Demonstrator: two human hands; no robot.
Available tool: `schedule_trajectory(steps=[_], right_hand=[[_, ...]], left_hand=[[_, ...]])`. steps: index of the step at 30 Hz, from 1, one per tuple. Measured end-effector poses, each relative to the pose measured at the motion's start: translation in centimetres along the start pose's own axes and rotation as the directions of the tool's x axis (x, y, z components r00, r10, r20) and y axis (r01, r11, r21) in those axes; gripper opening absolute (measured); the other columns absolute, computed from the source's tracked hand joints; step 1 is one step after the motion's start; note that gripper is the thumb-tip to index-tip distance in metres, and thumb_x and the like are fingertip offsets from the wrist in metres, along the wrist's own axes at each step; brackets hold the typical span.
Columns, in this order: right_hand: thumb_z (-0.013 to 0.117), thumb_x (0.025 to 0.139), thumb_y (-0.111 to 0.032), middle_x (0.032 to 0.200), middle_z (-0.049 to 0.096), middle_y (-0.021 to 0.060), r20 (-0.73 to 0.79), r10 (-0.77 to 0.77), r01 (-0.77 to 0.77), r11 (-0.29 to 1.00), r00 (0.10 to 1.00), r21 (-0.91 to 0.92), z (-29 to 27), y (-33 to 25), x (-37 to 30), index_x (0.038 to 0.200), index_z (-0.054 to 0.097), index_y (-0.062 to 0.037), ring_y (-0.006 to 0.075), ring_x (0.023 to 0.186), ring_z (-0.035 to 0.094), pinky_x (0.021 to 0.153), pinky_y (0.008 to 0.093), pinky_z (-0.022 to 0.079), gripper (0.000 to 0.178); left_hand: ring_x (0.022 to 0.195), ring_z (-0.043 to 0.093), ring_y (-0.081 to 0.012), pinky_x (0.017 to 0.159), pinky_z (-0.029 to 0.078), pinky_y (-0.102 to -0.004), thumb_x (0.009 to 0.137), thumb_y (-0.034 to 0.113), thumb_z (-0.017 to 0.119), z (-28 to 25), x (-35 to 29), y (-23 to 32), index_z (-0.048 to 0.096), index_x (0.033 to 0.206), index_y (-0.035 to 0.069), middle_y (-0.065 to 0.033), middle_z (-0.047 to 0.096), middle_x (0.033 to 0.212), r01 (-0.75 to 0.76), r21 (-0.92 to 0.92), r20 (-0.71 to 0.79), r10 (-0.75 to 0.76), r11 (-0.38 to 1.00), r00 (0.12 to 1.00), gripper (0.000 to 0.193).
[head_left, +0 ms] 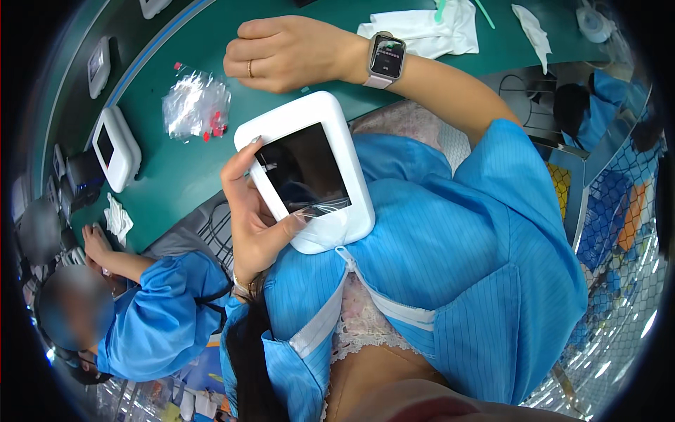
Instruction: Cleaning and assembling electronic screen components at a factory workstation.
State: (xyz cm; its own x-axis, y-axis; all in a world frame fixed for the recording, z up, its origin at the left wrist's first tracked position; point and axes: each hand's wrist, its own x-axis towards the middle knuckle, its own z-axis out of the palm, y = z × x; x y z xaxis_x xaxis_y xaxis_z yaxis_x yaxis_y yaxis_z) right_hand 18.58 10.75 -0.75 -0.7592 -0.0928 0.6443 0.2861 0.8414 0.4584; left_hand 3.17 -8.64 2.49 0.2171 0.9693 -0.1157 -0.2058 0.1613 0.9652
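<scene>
Green tabletop (176, 176) curves across the upper part of the view, a grey strip running along its far edge. Left hand (256, 218) grasps a white rounded-square plastic device with a dark glossy screen (309, 172), fingers wrapped round its left edge, thumb pressing the lower corner of the screen where a clear film (320, 207) lifts. Device is held tilted against the blue striped smock (450, 253), just below the tabletop edge. Right hand (285, 53) sits on the tabletop above the device, loosely clenched into a fist, holding nothing visible; a ring on one finger, a pink-strapped smartwatch (385, 60) on the wrist. Crumpled clear plastic bag with small red pieces (197, 105) lies left of the right hand. White cloths (429, 32) lie behind the wrist. Second white device with a small screen (116, 148) rests further left. Another person in a blue smock (165, 316) works at lower left, their hand (95, 243) beside a white wipe (118, 219).
</scene>
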Motion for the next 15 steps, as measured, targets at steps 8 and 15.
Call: schedule_trajectory(steps=[8, 15], right_hand=[[0.061, 0.066, -0.013, 0.09, 0.06, -0.0082, 0.015, -0.08, 0.08, 0.997, 0.997, -0.007, 0.4, -0.3, 1.0, 0.064, 0.063, -0.01, 0.0075, 0.089, 0.052, 0.079, 0.0203, 0.043, 0.004], [0.061, 0.066, -0.013, 0.091, 0.061, -0.0084, 0.057, -0.043, 0.041, 0.998, 0.997, 0.041, 0.5, 0.1, 1.1, 0.069, 0.066, -0.0094, 0.0074, 0.091, 0.052, 0.08, 0.0191, 0.043, 0.007]], left_hand=[[0.123, 0.041, -0.0252, 0.102, 0.037, -0.0362, 0.068, 0.008, 0.076, -0.8, -0.1, -0.4, 0.021, 0.14, 0.005, -0.0137, 0.032, 0.134, 0.039, -0.008, 0.033, -0.039, 0.999, 0.999, 0.09], [0.122, 0.042, -0.0253, 0.101, 0.038, -0.0365, 0.068, 0.006, 0.075, -1.1, 0.4, -0.1, 0.021, 0.14, 0.005, -0.0138, 0.034, 0.132, 0.035, -0.001, 0.046, -0.035, 0.999, 0.998, 0.09]])
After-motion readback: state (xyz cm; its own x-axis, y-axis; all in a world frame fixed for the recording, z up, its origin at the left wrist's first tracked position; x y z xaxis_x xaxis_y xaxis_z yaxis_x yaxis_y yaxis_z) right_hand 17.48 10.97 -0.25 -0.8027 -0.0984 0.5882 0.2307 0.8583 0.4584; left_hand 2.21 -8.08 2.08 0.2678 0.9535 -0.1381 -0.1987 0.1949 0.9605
